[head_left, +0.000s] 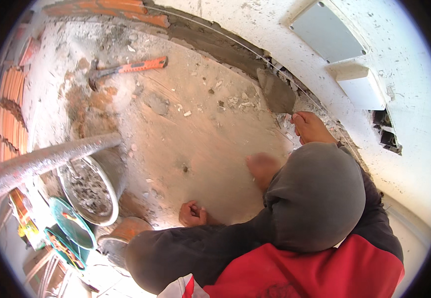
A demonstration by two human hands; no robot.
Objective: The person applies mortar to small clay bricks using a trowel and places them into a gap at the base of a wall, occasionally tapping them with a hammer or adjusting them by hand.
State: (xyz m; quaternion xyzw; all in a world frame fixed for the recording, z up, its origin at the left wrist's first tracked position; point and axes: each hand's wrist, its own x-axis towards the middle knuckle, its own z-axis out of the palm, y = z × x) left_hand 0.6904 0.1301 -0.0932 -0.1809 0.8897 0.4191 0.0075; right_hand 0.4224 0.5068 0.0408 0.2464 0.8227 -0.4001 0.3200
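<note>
In my right hand [312, 128] is a trowel [278, 93], its grey blade pointing away from me at the foot of the white wall. The blade lies beside the wet mortar strip [210, 44], close under a taut string line [235, 41]. My fingers wrap round the handle, which they mostly hide. My left hand [191, 214] is low over the dusty floor, near my bent left knee. Its fingers are curled in, and nothing shows in them. Between the hands, a bare foot [264, 169] rests on the floor, blurred, partly behind my dark-clad right knee.
An orange-handled hammer [131, 67] lies at the far left. Orange bricks [96, 7] line the far end of the mortar. A bucket of mortar [89, 191], teal containers [71, 223], a round pole [51, 159] and stacked bricks [12, 114] stand left. Wall boxes [327, 32] are at right.
</note>
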